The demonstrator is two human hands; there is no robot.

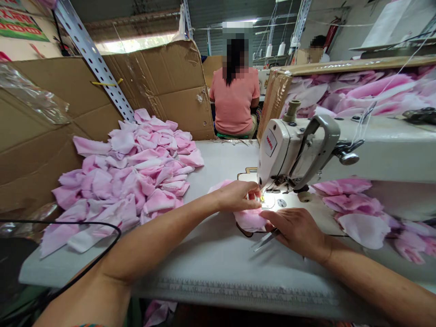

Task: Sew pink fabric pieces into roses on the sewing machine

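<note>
A pink-and-white fabric piece [250, 221] lies under the head of a white sewing machine [272, 145], by the lit needle area. My left hand [238, 196] is closed on its upper part, fingertips just left of the needle. My right hand [296, 231] is closed too, its thumb and finger at the fabric's right edge, in front of the needle plate. Out of the right hand, down and left, sticks a slim two-pronged metal tool [265, 240]; its handle is hidden in the palm, and I cannot tell whether it is tweezers or snips.
A heap of pink-and-white fabric pieces [136, 168] is on the left of the table [204, 254], against cardboard [163, 81]. More pieces [357, 204] lie beneath the machine arm. A carton [277, 97] of fabric stands behind. A black cable [116, 231] crosses at left. A person [235, 102] sits beyond.
</note>
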